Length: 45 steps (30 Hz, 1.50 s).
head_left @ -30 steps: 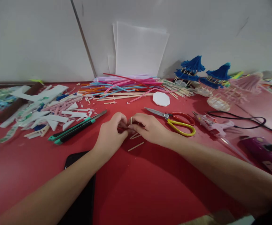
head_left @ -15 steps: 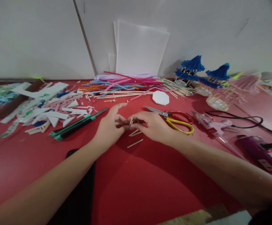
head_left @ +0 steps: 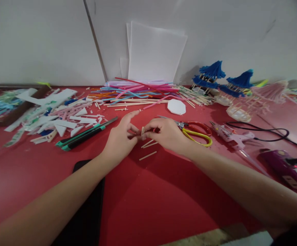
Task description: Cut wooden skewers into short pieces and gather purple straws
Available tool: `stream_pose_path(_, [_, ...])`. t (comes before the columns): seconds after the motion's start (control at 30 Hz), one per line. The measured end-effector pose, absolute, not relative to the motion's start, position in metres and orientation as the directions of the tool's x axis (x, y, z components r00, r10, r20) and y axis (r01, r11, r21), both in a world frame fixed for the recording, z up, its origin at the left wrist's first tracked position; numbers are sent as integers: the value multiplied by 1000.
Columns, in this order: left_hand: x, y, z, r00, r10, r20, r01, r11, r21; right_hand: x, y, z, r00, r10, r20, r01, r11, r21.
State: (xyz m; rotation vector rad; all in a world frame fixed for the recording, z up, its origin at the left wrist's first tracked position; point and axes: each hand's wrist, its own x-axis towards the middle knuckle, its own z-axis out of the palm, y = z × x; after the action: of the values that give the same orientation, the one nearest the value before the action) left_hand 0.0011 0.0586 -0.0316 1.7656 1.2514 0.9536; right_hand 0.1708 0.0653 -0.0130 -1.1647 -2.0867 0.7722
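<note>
Fingers (head_left: 128,118) over red table (head_left: 127,205), pale wall (head_left: 48,41)

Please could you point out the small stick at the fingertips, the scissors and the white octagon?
Small stick (head_left: 143,131): head view, its visible part.
Scissors (head_left: 187,131): head view, base of the yellow handle.
White octagon (head_left: 176,107): head view, middle of its face.

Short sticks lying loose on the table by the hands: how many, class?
3 visible: one short stick nearest the wearer, two sticks beyond it, beside the right hand, which may hide more.
</note>
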Motion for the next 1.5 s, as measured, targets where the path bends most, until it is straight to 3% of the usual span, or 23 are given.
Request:
stream_pose_path(0.43, [-1, 60, -29, 191, 973, 128, 463, -204, 863, 166, 61, -16, -357, 921, 158, 475, 325, -818])
stream_pose_path(0.87, [-1, 61, -32, 272, 952, 139, 473, -258, 843, 162, 59, -16, -354, 924, 147, 524, 326, -787])
stream_pose_path(0.97, [0, 62, -31, 294, 948, 124, 448, -251, 858, 179, 67, -3, -406, 894, 190, 611, 420, -671])
stream_pose_path(1.07, [0, 61, -31, 307, 942, 135, 426, -263, 866, 214, 75, 18, -395, 898, 192, 828, 439, -349])
stream_pose_path(1.13, [0, 60, -31, 314, 938, 147, 420, -276, 864, 237, 77, 29, -394, 919, 36, 912, 395, -110])
stream_pose_path(1.2, [0, 60, -32, 318, 937, 143, 426, -276, 862, 254, 74, 35, -331, 929, -168, 940, 340, 29])
stream_pose_path(1.27, [-1, 60, -32, 329, 936, 127, 442, -272, 855, 264, 68, 35, -238, 922, -305, 960, 271, 69])
stream_pose_path(1.33, [-1, 60, -33, 344, 932, 112, 454, -269, 850, 269, 61, 31, -189, 917, -352, 974, 220, 49])
stream_pose_path(1.5, [-1, 58, -33, 339, 932, 131, 470, -288, 834, 285, 55, 10, -248, 936, -251, 965, 262, 22])
